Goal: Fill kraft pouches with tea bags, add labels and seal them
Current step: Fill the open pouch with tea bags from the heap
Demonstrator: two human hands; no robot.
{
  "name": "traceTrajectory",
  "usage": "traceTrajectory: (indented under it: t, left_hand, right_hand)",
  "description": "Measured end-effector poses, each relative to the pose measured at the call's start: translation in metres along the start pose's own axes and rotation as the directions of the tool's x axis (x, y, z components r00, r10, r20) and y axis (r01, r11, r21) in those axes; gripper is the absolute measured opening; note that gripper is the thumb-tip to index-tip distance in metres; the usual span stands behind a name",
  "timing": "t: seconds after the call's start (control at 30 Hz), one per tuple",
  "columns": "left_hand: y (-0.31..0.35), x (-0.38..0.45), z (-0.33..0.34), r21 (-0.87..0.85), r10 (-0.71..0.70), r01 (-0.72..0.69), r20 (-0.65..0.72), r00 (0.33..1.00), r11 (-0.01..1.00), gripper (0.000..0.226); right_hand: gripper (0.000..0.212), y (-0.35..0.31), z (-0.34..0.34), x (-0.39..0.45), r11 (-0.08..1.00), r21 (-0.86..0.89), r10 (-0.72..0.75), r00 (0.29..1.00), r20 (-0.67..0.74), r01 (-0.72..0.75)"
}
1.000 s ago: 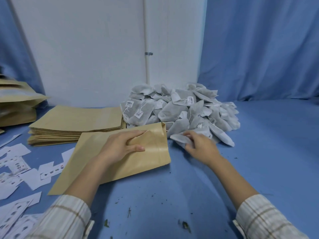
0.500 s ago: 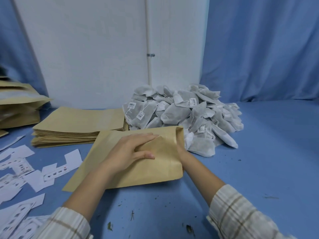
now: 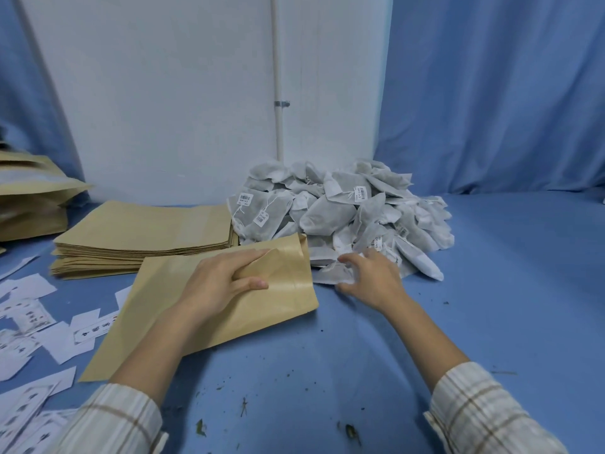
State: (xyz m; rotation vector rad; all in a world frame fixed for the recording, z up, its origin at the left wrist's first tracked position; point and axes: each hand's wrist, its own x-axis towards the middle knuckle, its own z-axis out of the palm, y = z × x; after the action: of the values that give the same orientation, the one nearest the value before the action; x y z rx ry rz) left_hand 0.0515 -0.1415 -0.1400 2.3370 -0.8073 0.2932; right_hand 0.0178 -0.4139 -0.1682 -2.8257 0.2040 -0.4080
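The left hand (image 3: 226,280) is laid on a kraft pouch (image 3: 209,306) near its open mouth, the upper layer of paper being pinched between thumb and fingers so that a fold is raised. The right hand (image 3: 370,278) is set just right of the pouch mouth, its fingers curled round a tea bag (image 3: 332,275) at the near edge of the heap of tea bags (image 3: 343,214). The two hands are kept apart, with the pouch mouth between them. The pouch is laid flat and slantwise on the blue tabletop (image 3: 327,362), its mouth turned toward the heap. A stack of flat kraft pouches (image 3: 140,237) is seen on the far left side, touching the heap, and further pouches (image 3: 29,204) are piled at the far left edge. White paper labels (image 3: 42,322) are scattered on the near left. Bits of dried leaf (image 3: 352,430) are strewn on the near tabletop. Checked sleeves (image 3: 474,417) are seen at both wrists.
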Motion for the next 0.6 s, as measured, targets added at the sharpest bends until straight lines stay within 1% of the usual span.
traceTrajectory:
  t: [0.03,0.07,0.13,0.2,0.27,0.33,0.37,0.4,0.5,0.57,0.6]
  left_hand:
    - [0.0,0.001,0.0,-0.005,-0.005,0.005,0.001,1.0,1.0,0.051]
    - [0.0,0.002,0.0,-0.011,-0.011,0.011,0.006,1.0,1.0,0.051]
    - [-0.003,0.003,-0.002,-0.022,-0.024,0.025,0.013,1.0,0.999,0.051]
    - [-0.004,0.003,-0.005,-0.043,-0.047,0.048,0.019,0.999,0.998,0.051]
    - [-0.005,0.002,-0.008,-0.074,-0.068,0.069,0.029,0.997,0.995,0.05]
    - [-0.002,0.001,-0.011,-0.088,-0.07,0.073,0.041,0.997,0.993,0.053]
    - [0.0,0.0,-0.012,-0.099,-0.067,0.071,0.041,0.997,0.993,0.055]
    - [0.003,-0.001,-0.013,-0.116,-0.062,0.066,0.038,0.997,0.991,0.055]
    - [0.015,-0.003,-0.013,-0.188,-0.029,0.036,0.038,0.999,0.981,0.051]
    - [0.025,-0.003,-0.01,-0.228,0.009,0.008,0.075,0.997,0.974,0.045]
    - [0.031,-0.003,-0.008,-0.24,0.037,-0.012,0.102,0.994,0.971,0.045]
  right_hand:
    - [0.048,0.004,0.003,0.0,0.995,0.091,-0.027,0.999,-0.032,0.03]
    - [0.04,0.006,0.003,-0.001,0.981,0.189,-0.033,0.994,-0.104,0.052]
    - [0.028,0.009,-0.002,-0.006,0.919,0.392,0.05,0.971,-0.232,0.047]
    - [0.02,0.011,-0.011,-0.012,0.799,0.601,0.16,0.956,-0.246,0.022]
    - [0.023,0.011,-0.02,-0.017,0.696,0.717,0.18,0.954,-0.239,0.048]
    - [0.027,0.007,-0.027,-0.021,0.635,0.764,0.128,0.96,-0.25,0.114]
    - [0.029,0.004,-0.03,-0.023,0.629,0.765,0.084,0.966,-0.246,0.14]
    - [0.03,0.0,-0.031,-0.024,0.643,0.749,0.031,0.972,-0.233,0.16]
    - [0.029,-0.026,-0.028,-0.025,0.681,0.709,-0.158,0.982,-0.101,0.182]
    - [0.018,-0.049,-0.018,-0.024,0.714,0.686,-0.169,0.985,-0.023,0.139]
    - [0.014,-0.059,-0.015,-0.024,0.731,0.678,-0.136,0.99,0.04,0.073]
